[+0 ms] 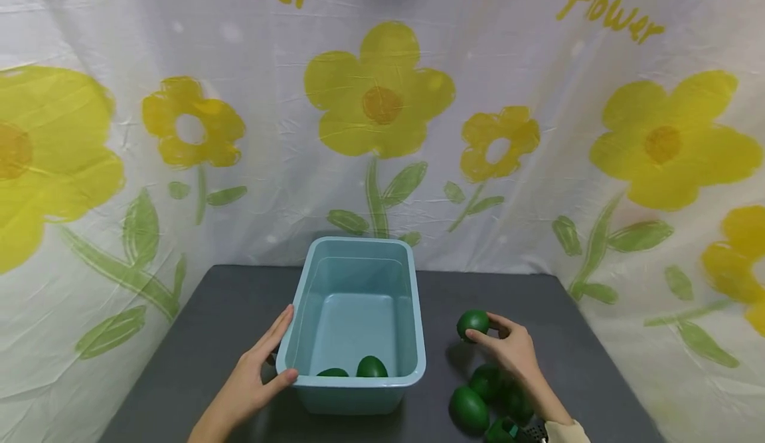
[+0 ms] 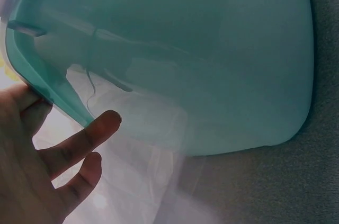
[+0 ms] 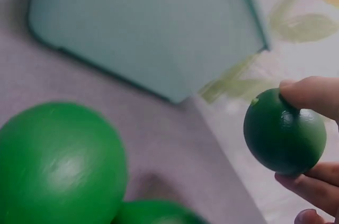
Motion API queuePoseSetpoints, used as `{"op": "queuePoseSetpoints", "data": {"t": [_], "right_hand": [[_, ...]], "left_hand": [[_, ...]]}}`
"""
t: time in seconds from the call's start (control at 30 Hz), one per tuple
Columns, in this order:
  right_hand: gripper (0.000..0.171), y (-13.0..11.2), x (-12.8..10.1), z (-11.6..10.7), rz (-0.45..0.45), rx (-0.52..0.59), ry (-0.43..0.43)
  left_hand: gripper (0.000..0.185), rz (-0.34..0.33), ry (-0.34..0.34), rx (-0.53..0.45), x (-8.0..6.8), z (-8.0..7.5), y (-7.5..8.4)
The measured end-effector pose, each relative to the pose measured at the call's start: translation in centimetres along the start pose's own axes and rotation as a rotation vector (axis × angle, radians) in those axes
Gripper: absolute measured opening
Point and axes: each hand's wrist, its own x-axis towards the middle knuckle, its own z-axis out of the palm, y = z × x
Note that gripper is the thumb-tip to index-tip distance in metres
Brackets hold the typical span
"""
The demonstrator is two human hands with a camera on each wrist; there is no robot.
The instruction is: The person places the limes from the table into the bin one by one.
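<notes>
A light blue plastic bin [image 1: 351,398] stands mid-table, with two green fruits [image 1: 372,366] visible inside at its near end. My left hand [image 1: 254,373] holds the bin's near left corner, thumb at the front rim and fingers along the left side. In the left wrist view, two fingers [image 2: 79,147] lie apart below the rim. To the bin's right, my right hand [image 1: 512,347] pinches a lime [image 1: 472,325], dark green and smooth, above the table. The right wrist view shows this lime [image 3: 283,134] between thumb and fingers. Beneath the right arm lie several similar limes [image 1: 469,410].
The dark grey table [image 1: 251,290] ends at a white curtain [image 1: 269,197] painted with yellow flowers, which also surrounds both sides. A small black item [image 1: 532,433] shows at the right wrist, beside the sleeve [image 1: 566,432].
</notes>
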Motion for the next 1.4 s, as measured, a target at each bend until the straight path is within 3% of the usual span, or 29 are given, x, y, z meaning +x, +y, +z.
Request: {"op": "queuePoseSetpoints", "data": {"t": [0.53, 0.77, 1.4], "right_hand": [[0.075, -2.2, -0.2, -2.1, 0.075, 0.390, 0.008], [0.071, -2.9, 0.0, -2.0, 0.063, 0.409, 0.076], [0.059, -6.1, 0.6, 0.0, -0.030, 0.504, 0.090]], "left_hand": [[0.085, 0.001, 0.009, 0.004, -0.1, 0.0, 0.3], [0.086, 0.016, 0.014, 0.021, 0.0, 0.0, 0.2], [0.084, -0.008, 0.003, 0.007, 0.0, 0.0, 0.3]]}}
